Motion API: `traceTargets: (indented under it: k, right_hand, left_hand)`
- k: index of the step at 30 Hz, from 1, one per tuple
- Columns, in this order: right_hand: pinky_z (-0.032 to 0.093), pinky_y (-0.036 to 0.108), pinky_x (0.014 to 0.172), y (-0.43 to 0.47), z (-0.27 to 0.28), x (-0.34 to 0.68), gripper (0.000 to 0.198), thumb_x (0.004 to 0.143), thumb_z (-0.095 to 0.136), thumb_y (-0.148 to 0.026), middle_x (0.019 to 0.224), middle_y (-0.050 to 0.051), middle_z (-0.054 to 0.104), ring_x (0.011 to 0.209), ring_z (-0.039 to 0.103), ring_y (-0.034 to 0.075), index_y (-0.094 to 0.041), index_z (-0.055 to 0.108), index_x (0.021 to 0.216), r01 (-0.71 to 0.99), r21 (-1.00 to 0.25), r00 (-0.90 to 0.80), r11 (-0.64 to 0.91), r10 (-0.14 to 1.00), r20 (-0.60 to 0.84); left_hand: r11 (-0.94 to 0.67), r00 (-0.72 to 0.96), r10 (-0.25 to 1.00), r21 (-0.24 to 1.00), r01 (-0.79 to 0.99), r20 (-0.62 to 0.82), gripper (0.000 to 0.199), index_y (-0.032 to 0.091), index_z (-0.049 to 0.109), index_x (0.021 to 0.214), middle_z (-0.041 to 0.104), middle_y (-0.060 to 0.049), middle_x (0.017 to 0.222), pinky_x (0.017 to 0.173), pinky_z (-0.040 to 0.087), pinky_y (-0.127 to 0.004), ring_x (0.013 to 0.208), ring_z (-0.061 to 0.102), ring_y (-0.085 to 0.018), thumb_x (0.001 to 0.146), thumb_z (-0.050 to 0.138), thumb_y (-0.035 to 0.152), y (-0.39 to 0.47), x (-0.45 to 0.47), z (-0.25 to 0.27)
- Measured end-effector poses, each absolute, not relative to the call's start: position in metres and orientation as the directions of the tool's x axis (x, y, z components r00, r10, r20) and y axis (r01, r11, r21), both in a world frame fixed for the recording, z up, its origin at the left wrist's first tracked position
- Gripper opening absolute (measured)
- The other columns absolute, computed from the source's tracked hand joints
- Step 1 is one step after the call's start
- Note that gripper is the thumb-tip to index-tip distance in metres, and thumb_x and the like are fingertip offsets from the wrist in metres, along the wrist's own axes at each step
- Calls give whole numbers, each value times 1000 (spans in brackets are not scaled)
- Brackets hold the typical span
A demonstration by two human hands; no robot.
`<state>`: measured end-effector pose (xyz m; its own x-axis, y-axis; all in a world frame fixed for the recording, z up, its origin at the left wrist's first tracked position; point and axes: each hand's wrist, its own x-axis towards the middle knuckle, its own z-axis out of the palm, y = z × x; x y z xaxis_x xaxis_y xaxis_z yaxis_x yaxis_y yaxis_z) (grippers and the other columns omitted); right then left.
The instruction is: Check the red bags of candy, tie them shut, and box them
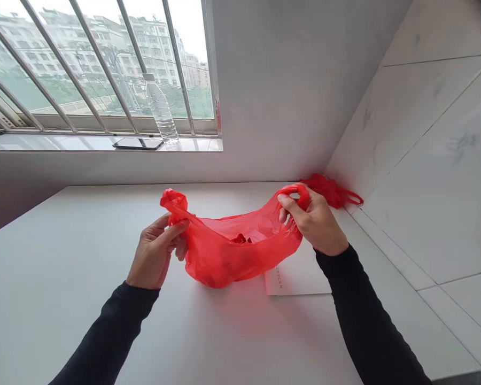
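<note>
A thin red plastic bag [228, 256] hangs between my two hands over the white table, its mouth spread and sagging in the middle. My left hand [156, 246] pinches the bag's left handle, whose bunched end sticks up above the fingers. At the other side, my right hand [315, 216] grips the right handle, with a loop of it around the fingers. Something dark red and crumpled shows inside the bag; I cannot make out what it is. Behind the bag's lower right lies a white spiral-bound notebook [300, 278], partly covered by the bag and my right forearm.
Another red plastic bag [331, 191] lies crumpled in the table's back right corner, against the tiled wall [436, 160]. On the window sill [44, 143] stand a clear water bottle [160, 109] and, lying flat beside it, a dark phone [138, 143]. Metal bars cross the window.
</note>
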<state>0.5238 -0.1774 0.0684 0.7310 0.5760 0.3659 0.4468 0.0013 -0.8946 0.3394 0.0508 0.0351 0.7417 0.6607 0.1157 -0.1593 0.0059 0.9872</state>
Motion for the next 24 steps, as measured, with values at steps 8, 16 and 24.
traceTargets:
  k: [8, 16, 24]
  right_hand:
    - [52, 32, 73, -190, 82, 511, 20, 95, 57, -39, 84, 2, 71, 83, 69, 20, -21, 62, 87, 515, -856, 591, -40, 740, 321]
    - [53, 30, 69, -196, 86, 508, 19, 94, 59, -40, 90, 3, 73, 80, 69, 19, -21, 60, 94, 465, -882, 573, -75, 785, 236]
    - [48, 25, 60, -207, 94, 502, 16, 95, 60, -40, 76, -4, 73, 69, 67, 16, -25, 57, 97, 499, -859, 518, -112, 833, 193]
  left_hand:
    - [7, 729, 682, 996, -91, 62, 36, 23, 49, 81, 53, 1, 81, 71, 58, -31, 80, 59, -18, 73, 83, 33, 42, 343, 36]
    - [-16, 860, 509, 999, 52, -36, 60, 29, 54, 129, 66, -1, 76, 47, 45, -24, 56, 56, -15, 75, 78, 42, 42, 333, 49]
    - [-153, 952, 287, 976, 152, -104, 44, 27, 58, 114, 52, 5, 56, 41, 29, -22, 43, 38, -9, 77, 75, 45, 48, 328, 48]
